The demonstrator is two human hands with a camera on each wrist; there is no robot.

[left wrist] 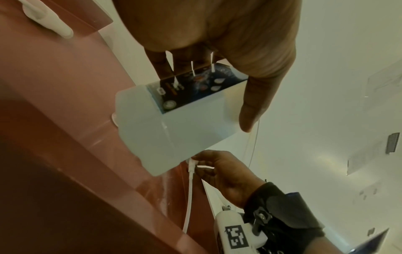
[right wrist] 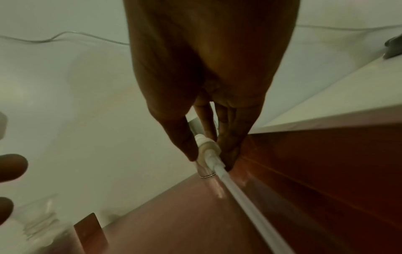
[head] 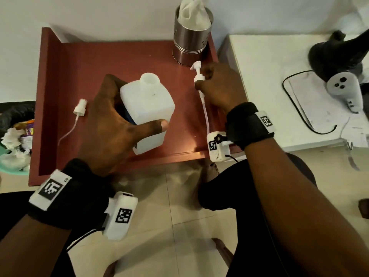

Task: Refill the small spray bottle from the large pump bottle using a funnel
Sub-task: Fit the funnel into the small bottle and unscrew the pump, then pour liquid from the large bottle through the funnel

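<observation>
We are standing the large pump bottle [head: 147, 108] upright near the middle of the reddish-brown desk [head: 95, 62], its neck open and uncapped. Our left hand [head: 111, 126] is gripping it, the thumb lying across the near face and the fingers [left wrist: 162, 63] wrapping the labelled far side. To its right, our right hand [head: 217, 86] is pinching the collar of the removed pump head [head: 198, 73] between thumb and curled fingers [right wrist: 230, 135], holding the nozzle up near the far right corner of the desk while its long dip tube [head: 205, 114] is trailing back toward the wrist. On the left of the desk, well apart from the bottle, a small white spray cap [head: 80, 107] is lying on its side with its thin tube curling toward the near edge. A steel canister [head: 190, 43] holding white plastic is standing at the far edge, just beyond the pump head. A white cabinet top [head: 269, 76] is adjoining the desk on the right.
</observation>
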